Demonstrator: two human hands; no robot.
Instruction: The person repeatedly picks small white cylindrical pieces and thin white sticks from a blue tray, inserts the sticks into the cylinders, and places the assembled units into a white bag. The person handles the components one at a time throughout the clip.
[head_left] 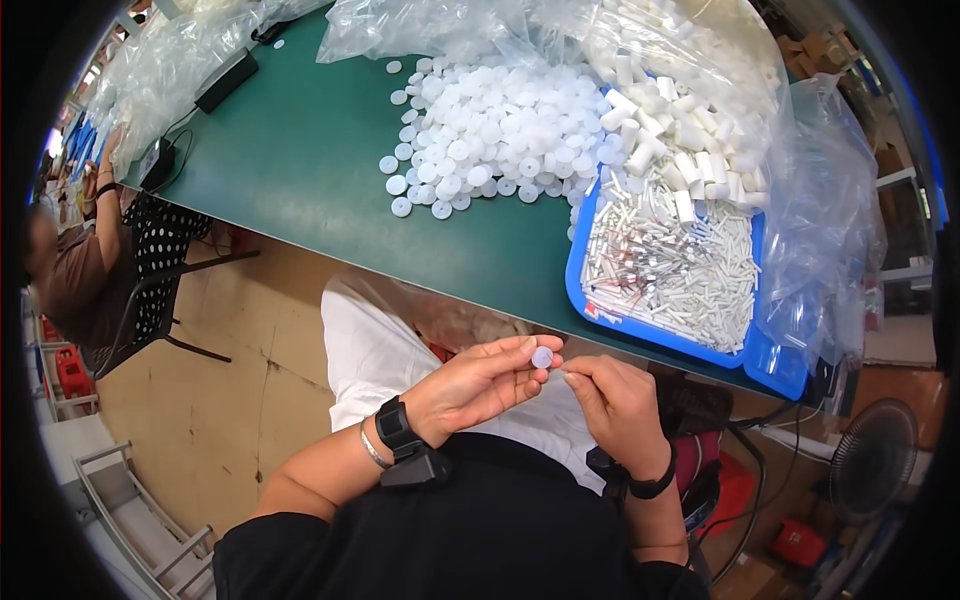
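Between the thumb and fingers of my left hand [480, 385] is a small round translucent white disc [542, 357], held over my lap, just off the table's near edge. My right hand [618, 400] is closed in a pinch right beside the disc. Whatever sits between its fingertips is too small to make out. Ahead of both hands, a large pile of similar discs [500, 135] spreads over the green table [330, 170]. A blue tray [640, 340] at the right holds many slim white sticks [715, 265], some with reddish wires and metal bits.
White foam-like cylinders [690, 165] spill from a clear plastic bag onto the tray's far end. More plastic bags [830, 200] lie right and far left. A black power adapter [227, 80] rests on the table. Another person [85, 260] sits at left; a fan [873, 458] stands at right.
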